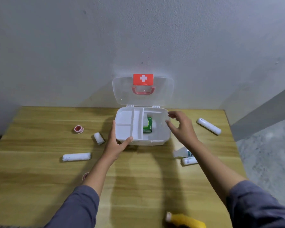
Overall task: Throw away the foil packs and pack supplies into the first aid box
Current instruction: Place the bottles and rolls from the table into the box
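Note:
The white first aid box [156, 142] stands open at the back of the wooden table [138, 186], its clear lid [122, 91] leaning on the wall. A white divided tray [124, 120] fills the box's left half; a green carton [148, 125] lies in the right half. My left hand [118, 143] grips the tray's front left corner. My right hand [182, 125] hovers at the box's right rim, fingers apart, holding nothing. Bandage rolls lie around: a long bandage roll [76, 156] at front left, a short bandage roll [99, 138] near my left hand, another bandage roll [209, 126] at far right.
A red tape roll [79, 129] sits at left; another small roll [85, 176] peeks out beside my left forearm. A clear bottle [182, 153] and a white tube [189, 160] lie under my right forearm. A yellow bottle [185, 220] lies at the near edge.

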Tool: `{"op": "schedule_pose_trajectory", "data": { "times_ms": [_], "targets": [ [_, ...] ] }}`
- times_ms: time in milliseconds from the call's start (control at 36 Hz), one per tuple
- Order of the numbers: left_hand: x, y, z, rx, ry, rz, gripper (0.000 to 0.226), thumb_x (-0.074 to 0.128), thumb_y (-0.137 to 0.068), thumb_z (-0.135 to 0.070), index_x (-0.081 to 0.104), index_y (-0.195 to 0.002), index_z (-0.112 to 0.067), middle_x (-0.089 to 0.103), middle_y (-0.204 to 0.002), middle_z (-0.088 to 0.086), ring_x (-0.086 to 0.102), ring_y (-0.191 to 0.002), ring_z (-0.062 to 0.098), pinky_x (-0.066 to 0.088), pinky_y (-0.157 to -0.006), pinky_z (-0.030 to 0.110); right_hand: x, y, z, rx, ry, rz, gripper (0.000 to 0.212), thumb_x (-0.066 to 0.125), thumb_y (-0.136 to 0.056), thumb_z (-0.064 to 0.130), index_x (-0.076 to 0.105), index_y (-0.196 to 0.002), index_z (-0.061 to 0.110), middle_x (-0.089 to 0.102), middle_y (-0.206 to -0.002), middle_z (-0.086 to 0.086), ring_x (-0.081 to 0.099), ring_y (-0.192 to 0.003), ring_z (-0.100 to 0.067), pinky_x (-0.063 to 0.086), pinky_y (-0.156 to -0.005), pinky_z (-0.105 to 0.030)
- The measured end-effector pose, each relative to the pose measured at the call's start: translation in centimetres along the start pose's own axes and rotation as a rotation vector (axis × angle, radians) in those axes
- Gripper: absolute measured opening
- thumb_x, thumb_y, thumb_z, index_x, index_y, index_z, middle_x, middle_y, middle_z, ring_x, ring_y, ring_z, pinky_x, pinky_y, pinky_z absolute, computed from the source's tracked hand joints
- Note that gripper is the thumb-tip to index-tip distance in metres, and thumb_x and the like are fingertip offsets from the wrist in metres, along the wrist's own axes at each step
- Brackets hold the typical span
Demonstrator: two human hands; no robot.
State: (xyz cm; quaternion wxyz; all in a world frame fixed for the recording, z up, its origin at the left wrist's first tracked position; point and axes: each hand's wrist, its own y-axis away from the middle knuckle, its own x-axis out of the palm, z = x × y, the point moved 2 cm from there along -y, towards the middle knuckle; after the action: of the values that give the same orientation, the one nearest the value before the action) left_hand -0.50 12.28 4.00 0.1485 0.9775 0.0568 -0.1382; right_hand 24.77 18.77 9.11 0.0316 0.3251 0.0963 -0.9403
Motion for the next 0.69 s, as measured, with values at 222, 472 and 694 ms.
{"op": "schedule_pose_trajectory", "data": {
  "times_ms": [222, 472, 694],
  "targets": [
    [0.5, 0.0, -0.3, 0.012, 0.005, -0.017, 0.097, 0.071, -0.079, -0.030, 0.000, -0.146, -0.034, 0.011, -0.156, -0.012, 0.016, -0.140, 0.009, 0.023, -0.111, 0.032, -1.6, 6.4, -6.0, 0.063, 0.159, 0.294, 0.039, 0.072, -0.076, 0.027, 0.058, -0.110, 0.016, 0.059, -0.103, 0.003, 0.055, -0.099, -0.019, 0.045, -0.086, -0.033],
    [0.8, 0.0, -0.3, 0.011, -0.017, -0.048, 0.095, 0.070, -0.080, -0.029, 0.002, -0.147, -0.032, 0.007, -0.156, -0.011, 0.013, -0.140, 0.006, 0.020, -0.110, 0.027, 0.4, 7.1, -7.0, 0.035, 0.535, 0.449, 0.038, 0.064, -0.075, 0.014, 0.063, -0.113, 0.017, 0.063, -0.112, -0.006, 0.053, -0.104, -0.030, 0.034, -0.092, -0.034],
    [0.7, -0.1, -0.2, 0.011, 0.032, -0.028, 0.097, 0.071, -0.079, -0.028, 0.003, -0.147, -0.033, 0.012, -0.155, -0.011, 0.016, -0.140, 0.008, 0.022, -0.113, 0.034, -2.5, 4.4, -4.3, 0.208, 0.204, -0.105, 0.022, 0.061, -0.087, 0.021, 0.061, -0.107, 0.014, 0.065, -0.106, -0.001, 0.057, -0.096, -0.023, 0.041, -0.071, -0.031]
  ]
}}
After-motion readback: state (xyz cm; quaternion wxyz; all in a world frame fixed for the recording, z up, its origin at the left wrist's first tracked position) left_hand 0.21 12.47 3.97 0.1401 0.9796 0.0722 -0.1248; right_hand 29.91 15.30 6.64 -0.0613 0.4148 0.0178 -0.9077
